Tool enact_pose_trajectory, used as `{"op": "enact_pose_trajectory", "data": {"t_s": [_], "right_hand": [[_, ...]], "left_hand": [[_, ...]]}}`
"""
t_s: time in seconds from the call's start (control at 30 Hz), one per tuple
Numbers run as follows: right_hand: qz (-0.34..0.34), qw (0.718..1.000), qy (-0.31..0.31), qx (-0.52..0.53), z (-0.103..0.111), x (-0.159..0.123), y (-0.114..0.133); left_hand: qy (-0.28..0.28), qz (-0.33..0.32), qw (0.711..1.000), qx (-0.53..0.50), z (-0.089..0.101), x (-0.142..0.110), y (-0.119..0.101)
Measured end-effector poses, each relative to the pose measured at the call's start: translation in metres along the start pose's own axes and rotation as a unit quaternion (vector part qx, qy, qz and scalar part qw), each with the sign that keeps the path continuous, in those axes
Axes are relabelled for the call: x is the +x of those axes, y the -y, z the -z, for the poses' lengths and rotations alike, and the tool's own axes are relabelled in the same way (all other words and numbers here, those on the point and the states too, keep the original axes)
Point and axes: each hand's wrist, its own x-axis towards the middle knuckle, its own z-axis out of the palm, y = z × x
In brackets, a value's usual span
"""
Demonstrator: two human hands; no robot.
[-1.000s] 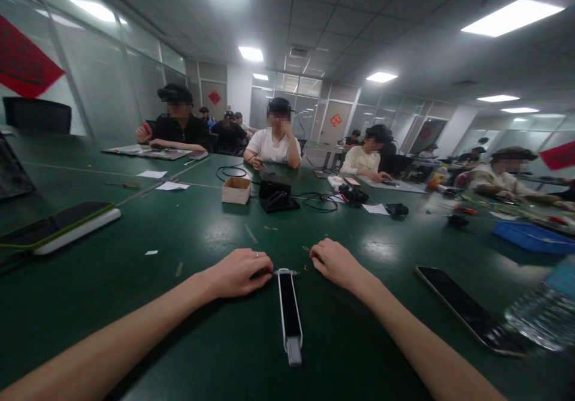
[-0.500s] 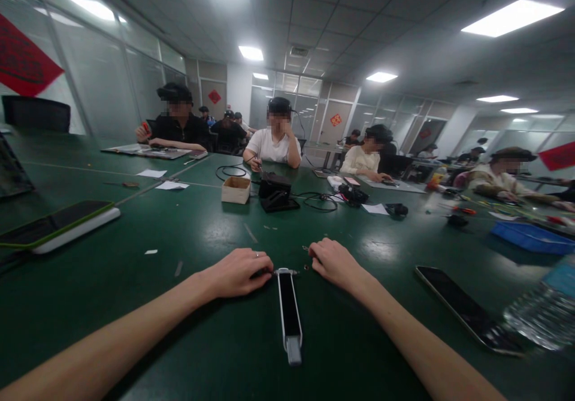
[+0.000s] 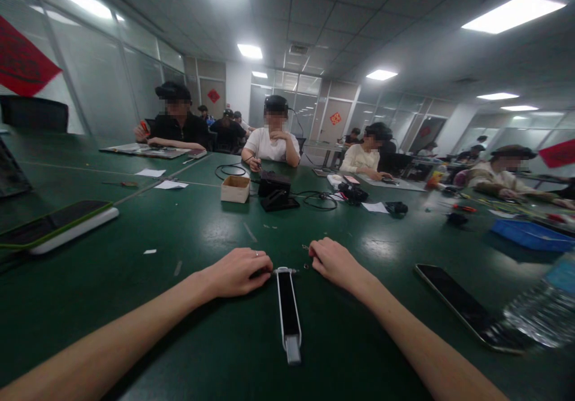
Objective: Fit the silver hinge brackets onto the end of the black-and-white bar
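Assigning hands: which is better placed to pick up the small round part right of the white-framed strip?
Right hand, probably: it's close beside the small round part. The left hand is on the other side of the white-framed strip, farther away.

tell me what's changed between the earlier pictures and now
Across the green table, the person in the white short-sleeved shirt has lowered a raised hand slightly, from the side of the face toward the chin. Visibly unchanged: the bare left hand and bare right hand, with the slim black-and-white oblong device lying between the forearms.
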Motion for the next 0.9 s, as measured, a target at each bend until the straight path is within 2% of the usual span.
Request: {"op": "enact_pose_trajectory", "data": {"t_s": [0.43, 0.63, 0.77, 0.9], "right_hand": [[0.014, 1.000, 0.005, -0.016, 0.003, -0.003, 0.005], [0.027, 1.000, 0.000, -0.011, 0.019, -0.011, 0.002], [0.039, 0.998, 0.036, 0.032, 0.030, -0.018, 0.001], [0.053, 0.995, 0.071, 0.042, 0.031, -0.021, 0.002]], "left_hand": [[0.009, 0.007, 1.000, -0.004, 0.004, 0.001, -0.003], [0.013, 0.010, 1.000, -0.002, 0.005, 0.001, -0.005], [0.015, 0.012, 1.000, -0.005, 0.006, 0.001, -0.005], [0.009, 0.009, 1.000, -0.009, 0.005, 0.001, -0.004]]}}
